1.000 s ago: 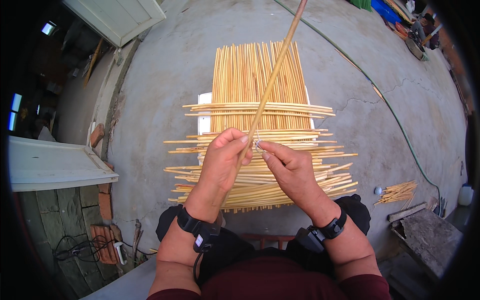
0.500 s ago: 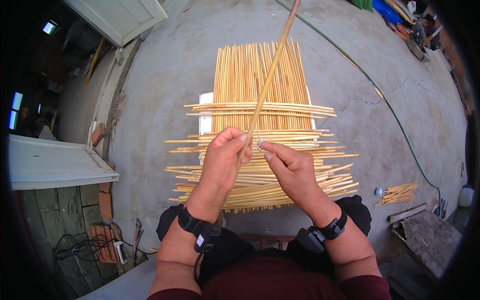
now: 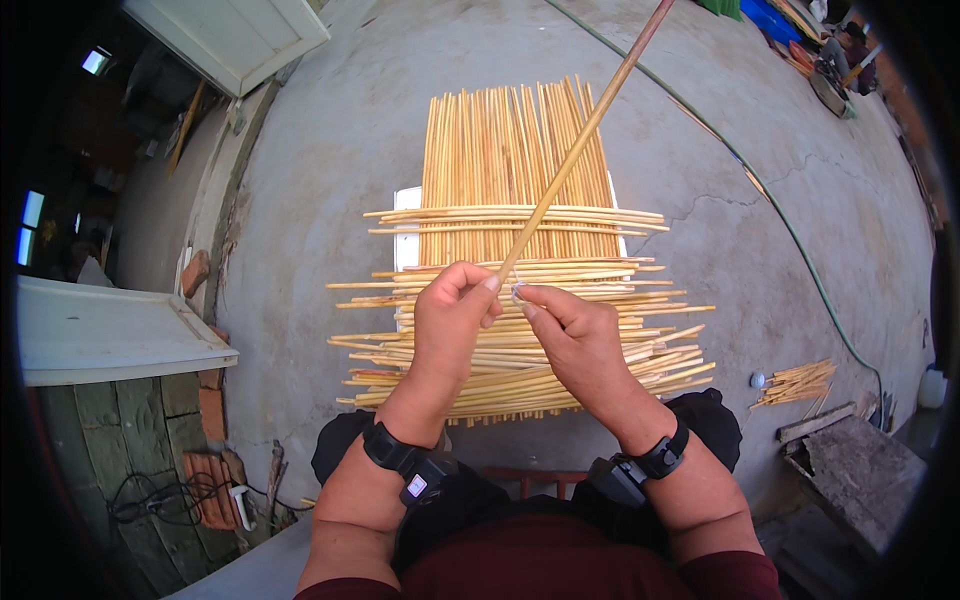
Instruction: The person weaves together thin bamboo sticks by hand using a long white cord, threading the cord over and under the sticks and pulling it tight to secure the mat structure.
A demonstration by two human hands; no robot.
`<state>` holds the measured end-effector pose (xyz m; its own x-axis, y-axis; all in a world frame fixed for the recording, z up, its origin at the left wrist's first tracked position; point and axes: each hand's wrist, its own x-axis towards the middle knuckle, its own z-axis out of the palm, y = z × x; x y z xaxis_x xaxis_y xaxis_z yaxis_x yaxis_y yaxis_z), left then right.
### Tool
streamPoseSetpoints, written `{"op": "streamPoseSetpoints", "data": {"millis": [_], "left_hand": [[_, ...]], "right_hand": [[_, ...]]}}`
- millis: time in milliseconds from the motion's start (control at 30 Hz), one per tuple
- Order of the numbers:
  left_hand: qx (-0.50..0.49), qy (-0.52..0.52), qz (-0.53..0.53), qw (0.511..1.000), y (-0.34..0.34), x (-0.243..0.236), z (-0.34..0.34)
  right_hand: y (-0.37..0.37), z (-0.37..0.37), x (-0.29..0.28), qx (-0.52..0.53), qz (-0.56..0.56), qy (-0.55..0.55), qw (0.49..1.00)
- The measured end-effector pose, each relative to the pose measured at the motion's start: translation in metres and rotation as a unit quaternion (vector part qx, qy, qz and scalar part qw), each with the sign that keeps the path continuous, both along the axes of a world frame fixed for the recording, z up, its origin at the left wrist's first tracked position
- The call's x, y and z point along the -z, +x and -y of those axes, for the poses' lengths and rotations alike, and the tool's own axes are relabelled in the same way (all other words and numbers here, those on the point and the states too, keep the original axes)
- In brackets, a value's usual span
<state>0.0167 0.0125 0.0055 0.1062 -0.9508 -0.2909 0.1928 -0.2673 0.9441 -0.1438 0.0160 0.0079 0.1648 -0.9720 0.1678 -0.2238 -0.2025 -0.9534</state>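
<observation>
My left hand (image 3: 457,315) is closed on a long pale reed stick (image 3: 572,151), which slants up to the right over the work. My right hand (image 3: 578,340) pinches a small thin white string (image 3: 518,292) against or just beside the stick, close to my left fingertips. Below lie many straight reeds (image 3: 510,150) side by side lengthwise on a white board (image 3: 407,200), with loose crosswise reeds (image 3: 530,215) over them and a denser pile of crosswise reeds (image 3: 660,368) nearer me, partly hidden by my arms.
Grey concrete floor (image 3: 320,140) with a green hose (image 3: 810,260), a small reed bundle (image 3: 797,383) and a rough slab (image 3: 850,470) at right. White open doors (image 3: 130,330), bricks and cables (image 3: 160,505) at left. Another person (image 3: 858,60) sits at the far top right.
The long stick has tilted further to the right, its top end moving right. My left hand and wrist have turned slightly; my right hand still pinches the string.
</observation>
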Motion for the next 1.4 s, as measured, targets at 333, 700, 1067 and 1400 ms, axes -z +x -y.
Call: {"op": "streamPoseSetpoints", "data": {"millis": [333,700,1067,1400], "left_hand": [[-0.025,-0.086,0.137,0.987,-0.01,-0.001,-0.002],[-0.006,-0.256,0.319,0.913,-0.025,-0.012,-0.004],[0.004,-0.269,0.481,0.834,0.004,-0.018,0.003],[0.06,-0.393,0.505,0.766,-0.017,-0.007,0.001]], "right_hand": [[0.003,0.001,0.001,-0.002,0.025,0.112,0.993],[0.002,0.011,0.0,0.019,0.123,0.194,0.973],[-0.021,0.027,-0.03,0.082,-0.252,-0.278,0.923],[-0.013,0.024,-0.007,0.051,-0.216,-0.229,0.948]]}}
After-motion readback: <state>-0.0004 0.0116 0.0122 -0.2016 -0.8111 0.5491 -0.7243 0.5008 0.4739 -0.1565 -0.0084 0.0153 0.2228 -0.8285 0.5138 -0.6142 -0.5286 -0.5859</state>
